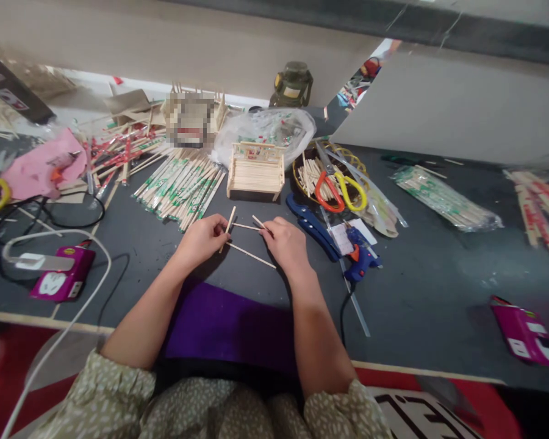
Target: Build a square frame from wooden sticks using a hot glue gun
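Observation:
My left hand [203, 241] pinches a short wooden stick [231, 218] that slants upward between thumb and fingers. My right hand [284, 244] grips the end of another short stick [257, 221]. Between the hands runs a thin crosswise stick [246, 227], and a longer one [252, 255] slants down to the right from near my left fingers. Whether these pieces are joined is too small to tell. Just beyond my hands stands a miniature bench [256, 177] built of wooden sticks.
Wrapped chopsticks [180, 186] lie behind my left hand. To the right are a basket [302, 198] of cut sticks, scissors [341, 192], a dark blue cutter-like tool [313, 227] and a blue glue gun [361, 259]. A purple power strip [64, 274] and white cable are at left.

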Motion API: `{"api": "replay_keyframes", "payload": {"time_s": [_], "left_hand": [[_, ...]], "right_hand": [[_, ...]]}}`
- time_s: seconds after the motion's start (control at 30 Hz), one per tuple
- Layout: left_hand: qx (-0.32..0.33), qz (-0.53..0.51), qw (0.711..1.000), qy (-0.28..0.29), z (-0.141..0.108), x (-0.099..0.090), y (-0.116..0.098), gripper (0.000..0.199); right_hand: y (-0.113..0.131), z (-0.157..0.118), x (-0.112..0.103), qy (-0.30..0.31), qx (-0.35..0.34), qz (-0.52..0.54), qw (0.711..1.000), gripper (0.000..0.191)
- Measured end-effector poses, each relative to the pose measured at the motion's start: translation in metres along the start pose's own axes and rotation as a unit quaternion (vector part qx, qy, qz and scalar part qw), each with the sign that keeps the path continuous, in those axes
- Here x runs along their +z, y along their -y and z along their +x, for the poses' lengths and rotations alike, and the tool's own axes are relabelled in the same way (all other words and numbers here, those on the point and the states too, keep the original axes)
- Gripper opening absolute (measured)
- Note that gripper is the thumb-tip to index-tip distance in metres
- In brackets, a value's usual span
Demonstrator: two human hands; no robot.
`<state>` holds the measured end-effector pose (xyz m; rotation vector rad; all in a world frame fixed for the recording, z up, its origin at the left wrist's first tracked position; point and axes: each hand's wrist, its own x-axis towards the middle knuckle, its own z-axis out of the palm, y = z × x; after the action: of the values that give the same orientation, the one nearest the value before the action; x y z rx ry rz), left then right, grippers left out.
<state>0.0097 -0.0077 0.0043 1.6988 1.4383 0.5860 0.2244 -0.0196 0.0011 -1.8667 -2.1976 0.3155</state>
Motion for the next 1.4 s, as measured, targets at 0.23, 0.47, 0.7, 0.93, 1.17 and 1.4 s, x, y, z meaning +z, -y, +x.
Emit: {"api": "replay_keyframes", "payload": {"time_s": [0.23,0.47,0.7,0.93,1.17,1.4], "left_hand": [[0.012,0.001,0.999,-0.033,0.0,-0.004,0.002,0.005],[0.013,-0.004,0.997,-0.076,-0.001,-0.009,0.001,0.01],[0.01,-0.017,0.998,-0.061,0.0,-0.008,0.005,0.01],[-0.008,-0.052,0.998,-0.021,0.003,0.0,0.004,0.015],[-0.005,-0.017,1.0,0.001,0.006,0.009,0.004,0.025],[0.0,0.008,1.0,-0.008,0.007,0.007,0.007,0.028]], "right_hand": [[0.013,-0.014,-0.012,0.121,-0.081,0.043,0.988,0.014],[0.032,-0.022,-0.017,0.155,-0.171,-0.041,0.972,0.018],[0.035,-0.024,-0.023,0.162,-0.166,-0.07,0.97,0.019],[0.017,-0.02,-0.028,0.132,-0.067,0.102,0.984,0.009],[-0.022,-0.015,-0.028,0.029,0.194,0.165,0.967,0.006],[-0.011,-0.011,-0.015,-0.005,0.094,0.051,0.994,0.01]]}}
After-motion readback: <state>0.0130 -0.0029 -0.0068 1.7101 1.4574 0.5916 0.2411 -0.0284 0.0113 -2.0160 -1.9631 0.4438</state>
